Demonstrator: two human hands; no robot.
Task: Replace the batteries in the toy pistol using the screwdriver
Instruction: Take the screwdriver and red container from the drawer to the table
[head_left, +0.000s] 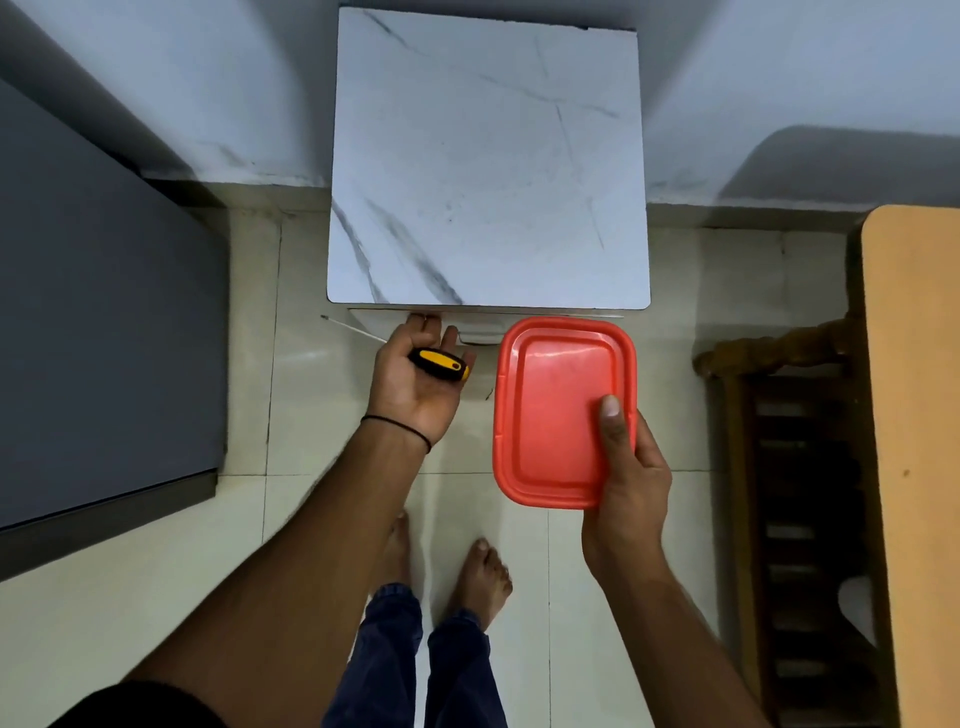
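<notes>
My left hand (415, 382) holds a screwdriver (440, 364) with a yellow and black handle lying across the palm; its thin metal shaft sticks out to the left. The fingers curl loosely at the front edge of a white marble-patterned table (488, 171). My right hand (621, 467) grips a red lidded plastic box (558, 405) by its right side, thumb on the lid, just in front of the table. What is inside the box is hidden. No toy pistol or batteries are visible.
A dark grey cabinet (98, 322) stands to the left. On the right are a wooden frame (789, 467) and an orange-topped surface (914, 415). My bare feet (480, 577) stand on pale floor tiles in front of the table.
</notes>
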